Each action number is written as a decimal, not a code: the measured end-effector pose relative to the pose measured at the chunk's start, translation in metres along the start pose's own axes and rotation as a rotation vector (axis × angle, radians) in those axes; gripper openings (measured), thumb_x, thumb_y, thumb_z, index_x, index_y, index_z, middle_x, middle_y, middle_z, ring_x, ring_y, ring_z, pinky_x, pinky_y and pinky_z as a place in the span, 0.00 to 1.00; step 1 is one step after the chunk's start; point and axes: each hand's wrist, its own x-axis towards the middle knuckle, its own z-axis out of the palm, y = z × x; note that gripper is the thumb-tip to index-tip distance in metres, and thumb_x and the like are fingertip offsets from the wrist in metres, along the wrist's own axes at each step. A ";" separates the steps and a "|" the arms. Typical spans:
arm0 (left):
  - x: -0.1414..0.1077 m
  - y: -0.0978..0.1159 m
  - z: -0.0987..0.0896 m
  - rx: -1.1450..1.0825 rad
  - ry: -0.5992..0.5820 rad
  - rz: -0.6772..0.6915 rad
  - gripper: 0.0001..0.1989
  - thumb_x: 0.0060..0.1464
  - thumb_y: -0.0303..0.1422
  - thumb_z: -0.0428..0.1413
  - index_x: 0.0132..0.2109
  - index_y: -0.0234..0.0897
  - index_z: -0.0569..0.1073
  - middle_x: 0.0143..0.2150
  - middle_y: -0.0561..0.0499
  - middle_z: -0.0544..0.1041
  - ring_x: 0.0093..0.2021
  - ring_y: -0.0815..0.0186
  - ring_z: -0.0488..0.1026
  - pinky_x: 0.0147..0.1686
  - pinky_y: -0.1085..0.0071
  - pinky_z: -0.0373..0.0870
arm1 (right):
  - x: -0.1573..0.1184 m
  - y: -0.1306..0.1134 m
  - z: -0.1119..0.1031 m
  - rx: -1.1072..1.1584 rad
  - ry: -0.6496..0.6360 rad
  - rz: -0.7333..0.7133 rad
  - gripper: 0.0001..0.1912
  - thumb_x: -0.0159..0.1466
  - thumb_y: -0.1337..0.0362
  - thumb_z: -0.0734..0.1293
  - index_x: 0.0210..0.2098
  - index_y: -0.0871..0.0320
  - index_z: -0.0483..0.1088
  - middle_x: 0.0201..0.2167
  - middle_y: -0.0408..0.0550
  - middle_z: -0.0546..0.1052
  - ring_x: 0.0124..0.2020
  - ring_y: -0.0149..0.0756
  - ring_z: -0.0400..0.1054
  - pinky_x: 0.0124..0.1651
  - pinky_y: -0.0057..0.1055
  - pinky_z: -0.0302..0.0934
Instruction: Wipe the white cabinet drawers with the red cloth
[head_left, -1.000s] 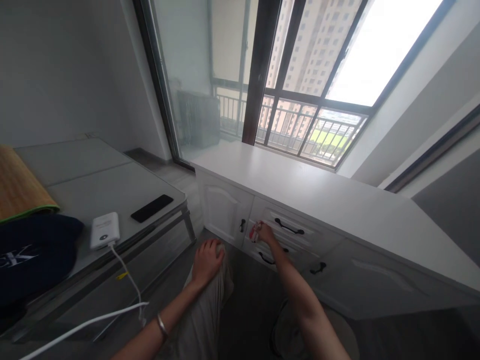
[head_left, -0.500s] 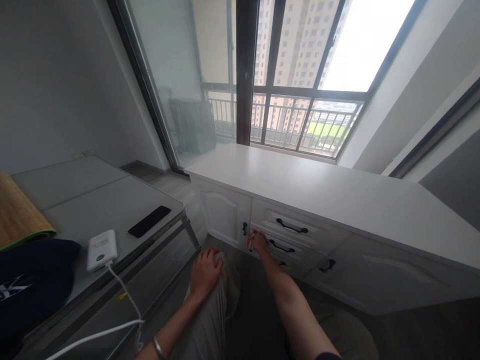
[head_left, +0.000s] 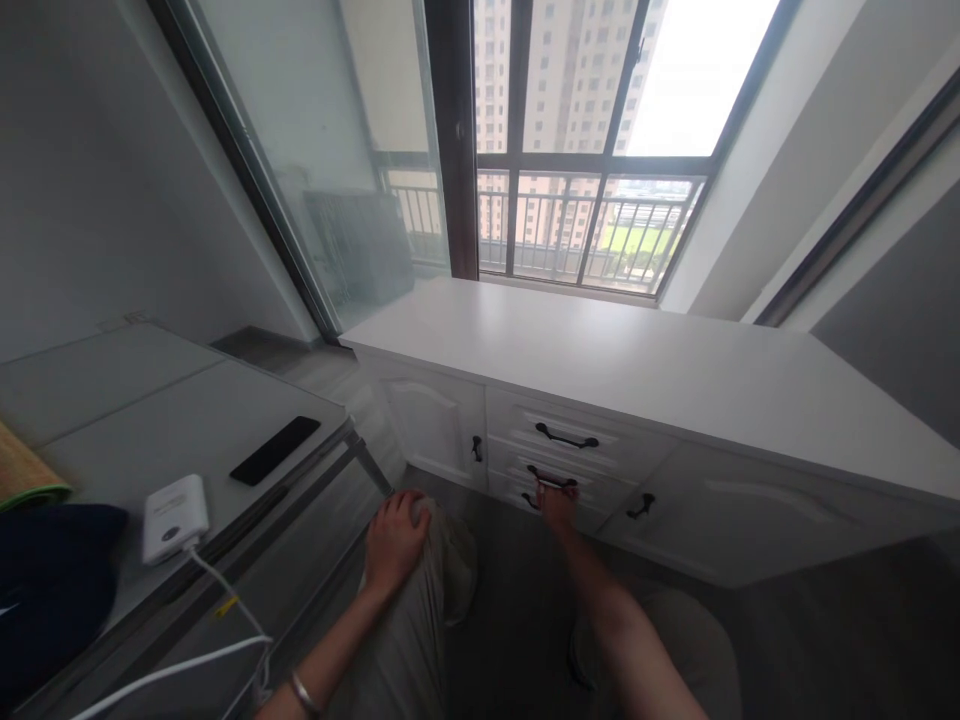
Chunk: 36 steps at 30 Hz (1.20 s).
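My left hand (head_left: 396, 535) rests on my left knee (head_left: 442, 560), fingers laid over the trouser cloth. My right hand (head_left: 556, 507) reaches forward to the white cabinet's (head_left: 517, 400) drawer fronts, its fingers curled just below the black handle of the middle drawer (head_left: 551, 480). A thin reddish thing shows at the fingertips, too small and dark to name; whether the fingers also touch the handle I cannot make out. Above is the top drawer's handle (head_left: 568, 437), and the lowest handle (head_left: 529, 500) is partly covered by my hand. All drawers look closed.
At left stands a grey table (head_left: 150, 400) with a black phone (head_left: 275, 450), a white power bank (head_left: 175, 518) with a white cable (head_left: 225, 590), a dark blue cloth item (head_left: 60, 590) and an orange roll (head_left: 26, 470). Behind the cabinet are glass doors (head_left: 360, 200).
My right hand has moved right along the cabinet front, from beside the left door handle to the middle drawer handle. My left hand stays on the knee. The view has shifted slightly.
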 end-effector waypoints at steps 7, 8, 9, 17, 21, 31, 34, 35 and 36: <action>-0.002 0.006 0.000 0.025 0.014 0.005 0.19 0.70 0.38 0.49 0.58 0.39 0.79 0.60 0.40 0.81 0.62 0.48 0.75 0.60 0.55 0.72 | -0.015 0.081 -0.059 -0.264 -0.033 0.103 0.18 0.76 0.66 0.61 0.48 0.62 0.83 0.49 0.68 0.85 0.53 0.50 0.82 0.62 0.41 0.66; -0.002 0.007 0.001 0.025 0.016 0.008 0.19 0.70 0.38 0.49 0.58 0.39 0.79 0.60 0.41 0.81 0.62 0.48 0.75 0.60 0.54 0.72 | -0.017 0.086 -0.065 -0.291 -0.040 0.101 0.18 0.76 0.66 0.61 0.49 0.63 0.83 0.49 0.68 0.85 0.53 0.50 0.82 0.62 0.41 0.66; -0.002 0.007 0.002 0.024 0.017 0.013 0.19 0.70 0.38 0.48 0.58 0.39 0.79 0.59 0.41 0.81 0.62 0.48 0.75 0.60 0.54 0.71 | -0.017 0.088 -0.070 -0.304 -0.042 0.096 0.18 0.75 0.67 0.61 0.49 0.63 0.84 0.48 0.68 0.85 0.53 0.50 0.82 0.62 0.41 0.66; -0.002 0.015 0.005 0.021 0.010 0.022 0.20 0.70 0.38 0.48 0.58 0.38 0.79 0.60 0.39 0.81 0.62 0.47 0.74 0.60 0.53 0.71 | -0.019 0.071 -0.107 -0.325 0.028 0.011 0.21 0.79 0.67 0.58 0.51 0.66 0.83 0.51 0.70 0.84 0.54 0.51 0.81 0.63 0.41 0.63; -0.003 0.017 0.004 0.025 0.003 0.041 0.20 0.70 0.37 0.49 0.59 0.38 0.79 0.60 0.38 0.81 0.61 0.47 0.75 0.59 0.53 0.71 | -0.027 0.065 -0.137 -0.263 0.094 -0.038 0.21 0.78 0.65 0.57 0.54 0.63 0.82 0.54 0.64 0.84 0.56 0.48 0.79 0.63 0.36 0.62; -0.007 0.013 -0.003 0.048 0.000 0.032 0.20 0.71 0.37 0.48 0.59 0.37 0.79 0.61 0.39 0.81 0.61 0.49 0.75 0.57 0.57 0.72 | -0.059 0.075 -0.226 0.371 0.562 0.058 0.19 0.68 0.50 0.68 0.35 0.61 0.80 0.38 0.68 0.84 0.50 0.62 0.79 0.51 0.44 0.68; -0.009 0.010 -0.003 0.039 -0.005 0.040 0.21 0.71 0.37 0.48 0.61 0.37 0.78 0.62 0.40 0.80 0.61 0.49 0.75 0.58 0.57 0.72 | -0.082 0.084 -0.237 0.897 0.699 0.001 0.22 0.55 0.45 0.76 0.36 0.57 0.79 0.38 0.60 0.85 0.48 0.60 0.80 0.51 0.48 0.72; -0.009 0.009 -0.002 0.034 -0.008 0.048 0.21 0.71 0.38 0.48 0.61 0.38 0.78 0.63 0.39 0.80 0.61 0.49 0.75 0.58 0.57 0.72 | -0.093 0.088 -0.236 1.110 0.700 -0.024 0.22 0.53 0.45 0.77 0.38 0.55 0.79 0.41 0.57 0.86 0.49 0.58 0.80 0.52 0.49 0.73; -0.010 0.008 -0.001 0.027 -0.008 0.056 0.21 0.71 0.38 0.48 0.61 0.38 0.78 0.63 0.39 0.80 0.61 0.49 0.75 0.58 0.57 0.72 | -0.106 0.094 -0.231 1.316 0.666 -0.047 0.22 0.51 0.47 0.79 0.40 0.53 0.79 0.43 0.53 0.86 0.50 0.55 0.80 0.53 0.49 0.75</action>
